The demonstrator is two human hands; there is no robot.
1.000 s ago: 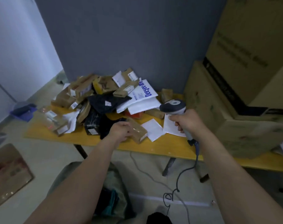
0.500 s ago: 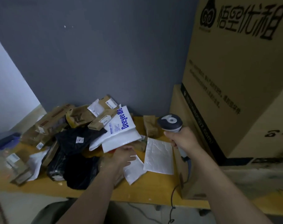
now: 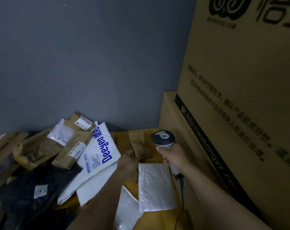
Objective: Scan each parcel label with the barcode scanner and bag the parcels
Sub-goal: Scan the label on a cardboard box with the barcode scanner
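1. Grey wall point(image 3: 91, 63) behind; yellow table point(image 3: 122, 136) carries a parcel pile point(image 3: 33, 151).
2. Right hand point(image 3: 173, 157) is wrapped round the handle of the barcode scanner point(image 3: 163, 139), head up, near the table's right end.
3. Left hand point(image 3: 127, 161) touches the lower edge of a small brown parcel point(image 3: 138, 143); can't tell if it grips it.
4. White bubble mailer point(image 3: 155, 186) lies flat just below both hands.
5. White mailer point(image 3: 101, 146) to the left reads "Deayea" in blue.
6. Stacked cardboard boxes point(image 3: 240, 113) stand at right; their black band reads "http://wukongyz.cc".

I see a yellow table point(image 3: 122, 140) carrying a parcel heap point(image 3: 41, 155) at left, a silver bubble mailer point(image 3: 155, 186) near, and stacked cartons point(image 3: 174, 117) at right.
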